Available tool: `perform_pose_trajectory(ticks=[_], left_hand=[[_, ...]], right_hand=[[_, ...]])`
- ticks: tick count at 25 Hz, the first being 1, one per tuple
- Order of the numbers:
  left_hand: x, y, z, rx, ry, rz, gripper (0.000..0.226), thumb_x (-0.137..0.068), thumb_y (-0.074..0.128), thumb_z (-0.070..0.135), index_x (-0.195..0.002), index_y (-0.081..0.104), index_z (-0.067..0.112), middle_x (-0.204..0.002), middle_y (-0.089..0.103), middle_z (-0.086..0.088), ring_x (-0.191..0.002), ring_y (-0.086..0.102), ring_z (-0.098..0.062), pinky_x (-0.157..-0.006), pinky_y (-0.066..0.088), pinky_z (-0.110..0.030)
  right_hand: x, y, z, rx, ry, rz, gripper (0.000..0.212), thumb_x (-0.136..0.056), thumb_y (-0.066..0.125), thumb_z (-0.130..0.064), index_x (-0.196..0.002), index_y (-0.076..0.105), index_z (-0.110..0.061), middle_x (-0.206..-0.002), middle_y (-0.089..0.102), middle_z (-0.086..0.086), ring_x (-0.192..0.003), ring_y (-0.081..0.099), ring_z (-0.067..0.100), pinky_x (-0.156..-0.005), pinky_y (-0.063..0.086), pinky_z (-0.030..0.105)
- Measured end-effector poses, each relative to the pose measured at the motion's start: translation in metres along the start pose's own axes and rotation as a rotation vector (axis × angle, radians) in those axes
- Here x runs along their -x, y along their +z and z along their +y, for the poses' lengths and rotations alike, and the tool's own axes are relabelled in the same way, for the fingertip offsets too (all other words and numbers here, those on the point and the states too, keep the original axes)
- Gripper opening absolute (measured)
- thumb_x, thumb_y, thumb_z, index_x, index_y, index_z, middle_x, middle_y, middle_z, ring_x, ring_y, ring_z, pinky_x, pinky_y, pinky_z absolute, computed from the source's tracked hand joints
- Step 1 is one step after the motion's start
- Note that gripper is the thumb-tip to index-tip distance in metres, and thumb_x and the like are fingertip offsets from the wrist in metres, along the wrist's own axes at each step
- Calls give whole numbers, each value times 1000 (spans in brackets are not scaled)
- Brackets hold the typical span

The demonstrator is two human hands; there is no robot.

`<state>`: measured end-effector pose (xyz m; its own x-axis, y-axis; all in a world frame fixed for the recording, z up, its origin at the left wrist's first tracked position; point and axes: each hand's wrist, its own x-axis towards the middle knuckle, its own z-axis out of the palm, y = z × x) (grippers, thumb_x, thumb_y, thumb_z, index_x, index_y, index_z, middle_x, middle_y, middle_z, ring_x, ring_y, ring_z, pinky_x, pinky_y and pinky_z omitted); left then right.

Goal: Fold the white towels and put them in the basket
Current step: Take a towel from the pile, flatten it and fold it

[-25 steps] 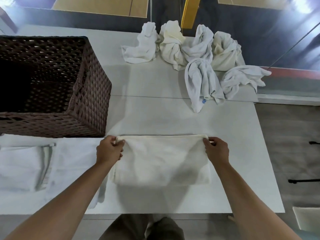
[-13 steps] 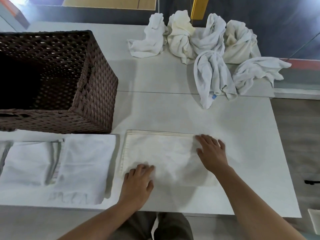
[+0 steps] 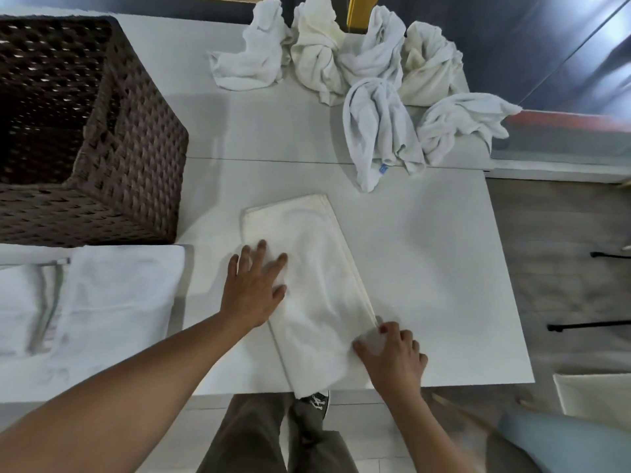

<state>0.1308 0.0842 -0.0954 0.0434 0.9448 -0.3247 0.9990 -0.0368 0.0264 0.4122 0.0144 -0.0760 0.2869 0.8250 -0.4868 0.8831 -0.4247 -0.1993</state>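
basket stands far left on the worktop, its top open; i cannot tell what is inside. folded towels lie flat just in front of it, not yet in the basket.

left hand: flat, fingers spread, pressing the long folded towel near its left edge. this towel lies skewed mid-worktop, with its near end just over the front edge.

right hand: fingers curled on the towel's near right edge, apparently pinching it.

risks:
- a pull from the right hand could drag the layers askew if the left hand presses too lightly.
- the overhanging end may slide to the floor.
- the skew may give an uneven next fold.

crumpled towels wait at the far right, one end reaching toward the work area.

surface: white, matte, smooth, with a seam across the middle. room: dark wall behind, grey floor at right.
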Motion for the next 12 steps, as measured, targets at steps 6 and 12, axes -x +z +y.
perform_pose_trajectory(ticks=[6,12], left_hand=[[87,20,35,196,28,118,63,-92,56,35,-151,37,27,-161,26,-12,-137,43,-36,-103,44,-47],[185,68,54,101,211,-45,103,-53,85,33,-148,45,31,-156,40,-8,-128,55,-33,-106,44,-48]], right_hand=[[7,-5,1,-363,23,-134,58,-81,77,-42,-126,45,-24,-112,55,-1,-102,62,28,-87,49,40],[26,-16,7,-615,-26,-248,49,-92,68,-31,-132,44,-41,-76,62,2,-61,58,14,-55,46,26]])
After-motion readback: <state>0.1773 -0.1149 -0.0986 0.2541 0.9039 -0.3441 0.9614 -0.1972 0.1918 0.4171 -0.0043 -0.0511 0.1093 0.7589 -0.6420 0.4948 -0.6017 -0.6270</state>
